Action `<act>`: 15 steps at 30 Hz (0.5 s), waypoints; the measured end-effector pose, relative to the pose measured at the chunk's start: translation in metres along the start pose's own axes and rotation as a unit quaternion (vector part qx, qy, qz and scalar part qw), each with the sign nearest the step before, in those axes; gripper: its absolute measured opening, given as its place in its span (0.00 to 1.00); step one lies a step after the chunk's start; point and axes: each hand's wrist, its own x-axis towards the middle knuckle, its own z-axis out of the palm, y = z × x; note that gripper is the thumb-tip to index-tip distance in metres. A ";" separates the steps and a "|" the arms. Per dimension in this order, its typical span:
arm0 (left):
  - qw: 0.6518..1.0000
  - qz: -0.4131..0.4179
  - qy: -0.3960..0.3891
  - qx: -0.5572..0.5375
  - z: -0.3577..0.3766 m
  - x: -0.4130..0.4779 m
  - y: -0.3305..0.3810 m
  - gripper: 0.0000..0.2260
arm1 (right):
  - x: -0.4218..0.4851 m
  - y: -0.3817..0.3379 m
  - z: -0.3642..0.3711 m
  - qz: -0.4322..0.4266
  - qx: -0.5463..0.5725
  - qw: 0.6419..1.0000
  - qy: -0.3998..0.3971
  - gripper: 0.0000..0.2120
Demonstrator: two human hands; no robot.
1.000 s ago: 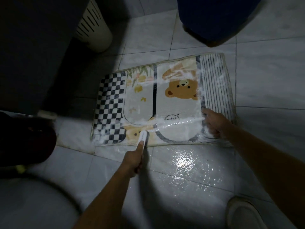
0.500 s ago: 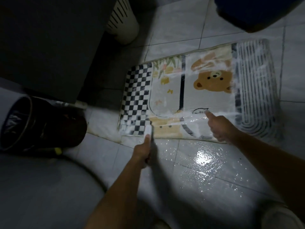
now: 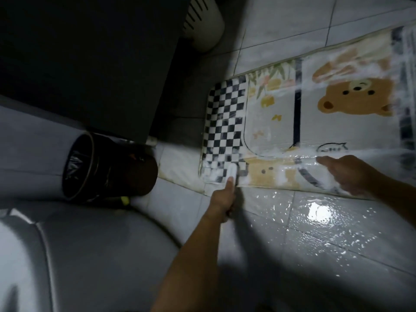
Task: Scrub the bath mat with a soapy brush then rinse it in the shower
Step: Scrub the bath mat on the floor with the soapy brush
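A bath mat (image 3: 270, 122) with a checkered left strip and brown bear prints lies flat on the wet tiled floor, streaked with white foam. My left hand (image 3: 222, 197) grips the handle of a white brush (image 3: 231, 173), whose head sits on the mat's near left corner over the checkered strip. My right hand (image 3: 351, 174) rests on the mat's near edge with fingers stretched out flat in the foam, to the right of the brush.
A dark waste bin (image 3: 105, 167) with a plastic liner stands left of the mat. A white slatted basket (image 3: 202, 21) sits at the top. A dark cabinet (image 3: 90, 52) fills the upper left. The toilet's grey rim (image 3: 67, 255) is at lower left. The wet tiles (image 3: 319, 212) shine.
The view has swung left, so the mat sits further right. The brush has slid left along the mat's near edge onto the checkered strip. My right hand stays pressed on the mat.
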 end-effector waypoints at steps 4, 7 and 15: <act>0.998 -0.033 0.048 -0.027 -0.033 0.026 -0.001 0.45 | 0.000 -0.005 0.007 -0.005 -0.041 0.999 -0.013 0.27; 0.999 -0.020 0.031 -0.012 -0.012 0.019 0.009 0.46 | -0.005 -0.010 0.018 -0.028 -0.105 0.994 -0.003 0.28; 0.996 -0.057 0.061 -0.021 -0.048 0.052 0.017 0.42 | -0.003 -0.017 0.011 0.011 -0.127 0.991 -0.036 0.24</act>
